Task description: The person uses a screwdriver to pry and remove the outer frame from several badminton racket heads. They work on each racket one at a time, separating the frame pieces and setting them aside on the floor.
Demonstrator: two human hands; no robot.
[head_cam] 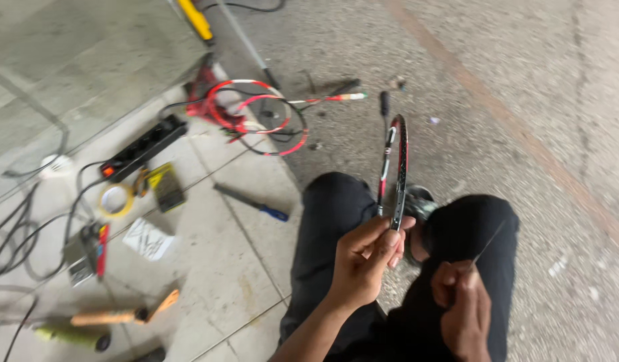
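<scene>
My left hand [366, 258] grips the near rim of a red and black racket frame [396, 167], held edge-on above my knees in black trousers. The frame's head points away from me. My right hand [462, 302] is closed on a thin pointed tool or string end [489, 245] that slants up to the right, a little right of the frame. The two hands are apart.
Two more red and white racket frames [256, 114] lie on the floor ahead. On the tiles to the left are a black power strip [145, 146], a yellow tape roll [115, 200], a blue-handled tool [252, 203], cables and wooden-handled tools [122, 315]. Rough concrete lies to the right.
</scene>
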